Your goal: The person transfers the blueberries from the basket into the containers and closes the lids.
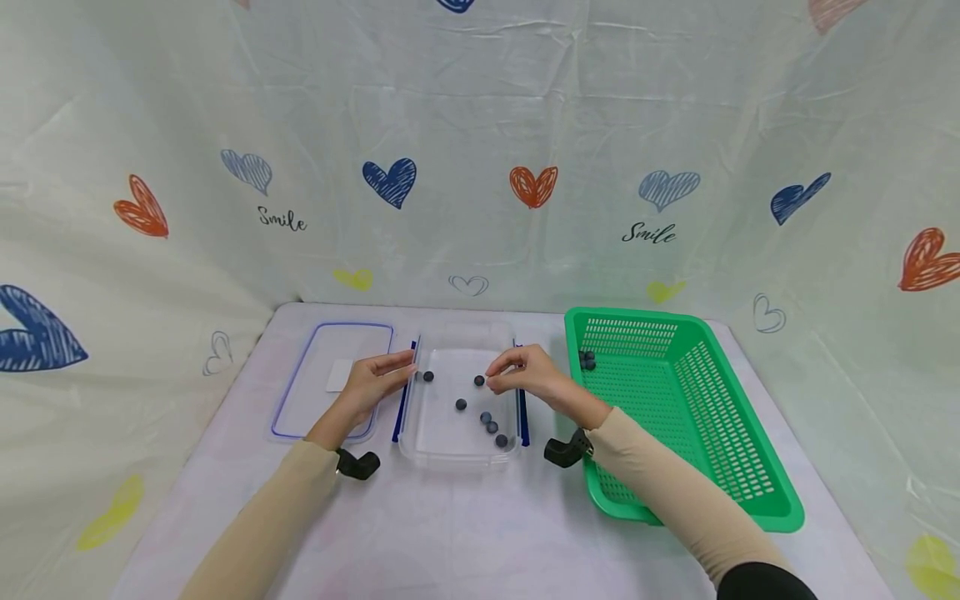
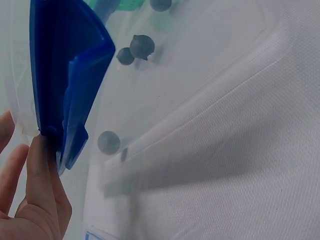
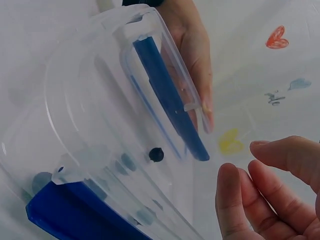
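Observation:
A clear plastic container (image 1: 442,446) with blue side clips stands in the middle of the table, several blueberries (image 1: 461,404) scattered over its floor. My left hand (image 1: 372,383) is at the container's left side, its extended fingers touching the edge beside the blue clip (image 2: 75,80). Over the right part of the container, my right hand (image 1: 528,375) has bent fingers, the thumb apart from them. Nothing shows between those fingertips in the right wrist view. One blueberry (image 1: 478,381) appears just left of the right fingertips in the head view.
On the right stands a green basket (image 1: 678,425) with a few blueberries (image 1: 587,360) in its far left corner; my right forearm crosses its near side. A clear lid (image 1: 307,400) with a blue seal lies left of the container, partly under my left hand.

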{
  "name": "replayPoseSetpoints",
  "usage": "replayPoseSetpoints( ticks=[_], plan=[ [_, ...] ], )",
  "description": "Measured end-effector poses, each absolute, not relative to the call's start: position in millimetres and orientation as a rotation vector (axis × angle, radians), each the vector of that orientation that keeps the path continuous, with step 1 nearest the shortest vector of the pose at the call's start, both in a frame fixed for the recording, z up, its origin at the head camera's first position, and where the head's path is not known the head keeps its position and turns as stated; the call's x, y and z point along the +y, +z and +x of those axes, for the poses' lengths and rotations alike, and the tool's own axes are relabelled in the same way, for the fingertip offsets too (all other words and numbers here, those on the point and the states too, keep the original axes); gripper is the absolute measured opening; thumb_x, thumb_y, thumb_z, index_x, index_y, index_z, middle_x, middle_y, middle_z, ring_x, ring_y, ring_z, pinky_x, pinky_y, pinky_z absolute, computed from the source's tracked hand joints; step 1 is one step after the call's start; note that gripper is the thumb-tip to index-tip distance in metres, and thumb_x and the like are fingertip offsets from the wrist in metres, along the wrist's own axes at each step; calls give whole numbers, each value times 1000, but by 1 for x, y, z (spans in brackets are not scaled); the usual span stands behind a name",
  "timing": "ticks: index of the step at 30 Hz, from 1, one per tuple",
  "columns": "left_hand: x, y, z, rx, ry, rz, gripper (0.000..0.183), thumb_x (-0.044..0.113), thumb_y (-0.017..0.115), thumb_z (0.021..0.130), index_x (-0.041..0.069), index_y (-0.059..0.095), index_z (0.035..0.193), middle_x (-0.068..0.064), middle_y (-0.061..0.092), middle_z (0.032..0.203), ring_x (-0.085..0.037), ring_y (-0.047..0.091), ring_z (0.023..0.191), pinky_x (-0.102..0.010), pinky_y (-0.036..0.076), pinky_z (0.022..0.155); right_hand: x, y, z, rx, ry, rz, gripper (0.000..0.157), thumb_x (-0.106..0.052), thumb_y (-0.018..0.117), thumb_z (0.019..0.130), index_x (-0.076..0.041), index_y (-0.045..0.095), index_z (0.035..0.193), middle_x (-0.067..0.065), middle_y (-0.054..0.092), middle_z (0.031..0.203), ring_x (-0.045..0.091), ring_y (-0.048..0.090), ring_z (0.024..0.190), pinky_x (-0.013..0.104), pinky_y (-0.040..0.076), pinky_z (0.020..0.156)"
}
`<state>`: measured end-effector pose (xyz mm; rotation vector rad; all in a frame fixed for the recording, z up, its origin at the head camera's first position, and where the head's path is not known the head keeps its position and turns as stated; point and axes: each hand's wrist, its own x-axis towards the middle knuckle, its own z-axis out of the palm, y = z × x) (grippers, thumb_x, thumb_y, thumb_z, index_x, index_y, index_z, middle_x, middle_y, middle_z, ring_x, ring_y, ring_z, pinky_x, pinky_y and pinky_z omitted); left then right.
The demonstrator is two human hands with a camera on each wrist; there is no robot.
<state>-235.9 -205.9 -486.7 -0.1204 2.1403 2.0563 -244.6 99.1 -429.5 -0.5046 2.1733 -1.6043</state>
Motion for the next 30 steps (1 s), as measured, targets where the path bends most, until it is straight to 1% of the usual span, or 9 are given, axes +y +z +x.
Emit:
replayPoseSetpoints(
  ticks=[2,5,10,13,16,19,23,26,30],
  plan=[
    [-206,-486,-236,2140,2055,-119,51,14,73,93,0,55,140,-18,54,142,-7,65,105,-22,53,92,103,-428,-245,2173,-1625,-511,21,-6,75,88,8,70,102,8,72,89,21,71,80,38,57,87],
    [-206,-485,-236,2135,2059,-116,51,15,72,94,1,55,140,-18,54,142,-7,65,106,-22,53,92,109,-427,-247,2161,-1655,-495,16,-6,74,88,4,72,100,7,72,89,22,70,82,38,57,88],
    [-206,-484,-234,2132,2065,-115,52,15,73,94,1,55,140,-18,54,142,-7,65,106,-21,53,92,120,-423,-249,2150,-1679,-438,14,-8,74,90,-1,73,102,10,70,98,24,69,89,40,55,92],
    [-206,-486,-234,2141,2061,-113,52,16,73,93,1,55,140,-18,54,142,-8,65,106,-22,53,92,128,-420,-249,2167,-1688,-411,17,-9,74,90,0,73,104,11,69,103,26,69,92,45,54,95],
    [-206,-487,-235,2149,2058,-115,52,16,74,93,0,56,139,-18,55,141,-9,65,106,-22,54,92,136,-418,-251,2175,-1721,-397,22,-7,74,90,6,71,107,14,70,104,27,70,91,47,53,95],
    [-206,-489,-236,2159,2051,-114,52,17,74,93,0,56,139,-18,56,140,-9,65,107,-23,54,92,146,-418,-255,2189,-1750,-387,24,-8,75,90,8,70,108,15,71,102,28,70,89,45,55,92],
    [-206,-488,-236,2165,2043,-125,52,17,74,92,1,56,139,-17,56,141,-9,65,107,-24,54,93,160,-416,-257,2213,-1779,-368,22,-10,75,90,5,71,106,15,71,101,33,69,91,40,57,89],
    [-206,-488,-236,2165,2037,-131,53,17,75,92,2,56,139,-17,55,141,-9,65,107,-24,54,93,170,-415,-258,2196,-1821,-362,23,-8,74,91,8,69,107,14,70,101,35,68,92,42,57,90],
    [-205,-487,-236,2164,2032,-125,54,18,74,92,1,55,140,-17,55,142,-9,65,108,-23,53,93,182,-413,-259,2179,-1859,-356,26,-5,72,92,13,66,110,14,69,101,27,69,88,46,57,91]
  ],
)
